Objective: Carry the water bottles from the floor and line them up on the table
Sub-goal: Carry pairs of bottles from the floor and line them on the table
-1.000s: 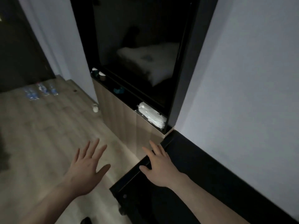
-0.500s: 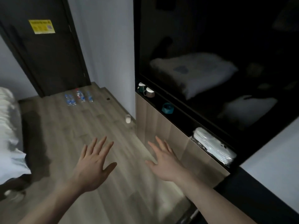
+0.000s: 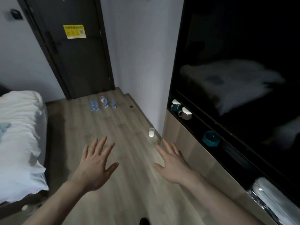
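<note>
Both hands empty, fingers spread, palms down over the wooden floor (image 3: 129, 184).

Left hand (image 3: 95, 166) and right hand (image 3: 173, 164) hover well apart from the water bottles (image 3: 103, 103), which stand clustered by the dark door (image 3: 78, 62); a small white cup (image 3: 151, 132) sits nearer.

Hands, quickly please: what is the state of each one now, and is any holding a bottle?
Left hand: open, fingers spread, holding nothing.
Right hand: open, fingers spread, holding nothing.

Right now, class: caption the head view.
Open hands reach toward bottles on the floor by the door.
</note>
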Demonstrator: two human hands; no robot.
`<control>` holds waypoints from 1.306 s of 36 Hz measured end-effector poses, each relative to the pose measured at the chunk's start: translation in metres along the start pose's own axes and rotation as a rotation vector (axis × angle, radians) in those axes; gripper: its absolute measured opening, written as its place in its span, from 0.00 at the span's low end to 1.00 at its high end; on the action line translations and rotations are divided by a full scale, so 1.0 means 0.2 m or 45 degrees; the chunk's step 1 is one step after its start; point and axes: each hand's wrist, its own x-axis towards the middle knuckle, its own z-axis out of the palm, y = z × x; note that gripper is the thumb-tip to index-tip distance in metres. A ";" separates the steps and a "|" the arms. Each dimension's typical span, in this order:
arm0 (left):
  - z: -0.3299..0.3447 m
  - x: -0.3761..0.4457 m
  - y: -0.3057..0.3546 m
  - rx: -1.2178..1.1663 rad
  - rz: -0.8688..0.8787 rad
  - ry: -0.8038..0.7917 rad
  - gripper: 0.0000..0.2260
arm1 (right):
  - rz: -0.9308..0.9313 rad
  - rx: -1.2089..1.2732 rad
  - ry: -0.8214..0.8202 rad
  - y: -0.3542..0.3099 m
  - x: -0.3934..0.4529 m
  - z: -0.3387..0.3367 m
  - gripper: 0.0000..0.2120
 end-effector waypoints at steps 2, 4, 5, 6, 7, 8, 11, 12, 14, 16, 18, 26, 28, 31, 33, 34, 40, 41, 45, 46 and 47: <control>-0.03 0.14 -0.07 -0.002 -0.055 -0.011 0.41 | -0.029 -0.013 -0.017 -0.02 0.19 -0.03 0.37; -0.06 0.27 -0.13 0.000 -0.095 -0.013 0.42 | -0.078 -0.030 -0.021 -0.05 0.39 -0.07 0.37; -0.07 0.34 -0.17 -0.001 -0.115 -0.014 0.43 | -0.100 -0.052 -0.028 -0.07 0.49 -0.09 0.37; -0.09 0.40 -0.20 -0.007 -0.134 -0.020 0.45 | -0.115 -0.080 -0.041 -0.09 0.59 -0.11 0.38; -0.10 0.45 -0.24 -0.012 -0.151 -0.032 0.45 | -0.125 -0.109 -0.057 -0.12 0.67 -0.13 0.38; -0.11 0.49 -0.27 -0.013 -0.171 -0.043 0.45 | -0.135 -0.132 -0.072 -0.14 0.76 -0.15 0.38; -0.10 0.63 -0.40 -0.014 -0.235 -0.037 0.46 | -0.195 -0.148 -0.089 -0.24 1.00 -0.18 0.38; -0.10 0.68 -0.44 -0.023 -0.247 -0.036 0.47 | -0.213 -0.156 -0.093 -0.27 1.09 -0.19 0.38; -0.11 0.79 -0.55 -0.054 -0.265 -0.027 0.49 | -0.234 -0.183 -0.114 -0.34 1.25 -0.21 0.38; -0.11 0.91 -0.66 -0.074 -0.274 -0.023 0.49 | -0.245 -0.196 -0.136 -0.41 1.41 -0.22 0.38; -0.12 1.04 -0.78 -0.088 -0.277 -0.023 0.49 | -0.251 -0.184 -0.146 -0.47 1.58 -0.22 0.38; -0.16 1.60 -1.25 -0.019 -0.232 -0.046 0.49 | -0.174 -0.174 -0.144 -0.75 2.16 -0.21 0.38; -0.17 1.73 -1.36 -0.023 -0.204 -0.045 0.44 | -0.146 -0.176 -0.126 -0.80 2.27 -0.21 0.37; -0.19 1.93 -1.53 -0.008 -0.162 -0.042 0.37 | -0.119 -0.175 -0.080 -0.88 2.46 -0.22 0.36; -0.20 2.06 -1.64 0.013 -0.128 -0.065 0.36 | -0.089 -0.162 -0.078 -0.94 2.60 -0.21 0.36; -0.21 2.12 -1.68 0.016 -0.109 -0.076 0.36 | -0.073 -0.151 -0.075 -0.96 2.65 -0.21 0.36; -0.19 2.49 -1.95 -0.017 -0.021 -0.080 0.36 | -0.018 -0.143 -0.071 -1.07 3.04 -0.20 0.37; -0.18 2.56 -2.00 -0.015 -0.021 -0.083 0.36 | -0.009 -0.137 -0.079 -1.09 3.11 -0.20 0.37; -0.13 2.86 -2.19 -0.021 -0.034 -0.087 0.36 | 0.011 -0.106 -0.110 -1.17 3.41 -0.17 0.37; -0.12 2.93 -2.24 -0.015 -0.046 -0.094 0.36 | 0.013 -0.097 -0.124 -1.19 3.50 -0.17 0.37; -0.11 3.01 -2.30 -0.007 -0.057 -0.104 0.36 | 0.013 -0.095 -0.139 -1.21 3.59 -0.16 0.38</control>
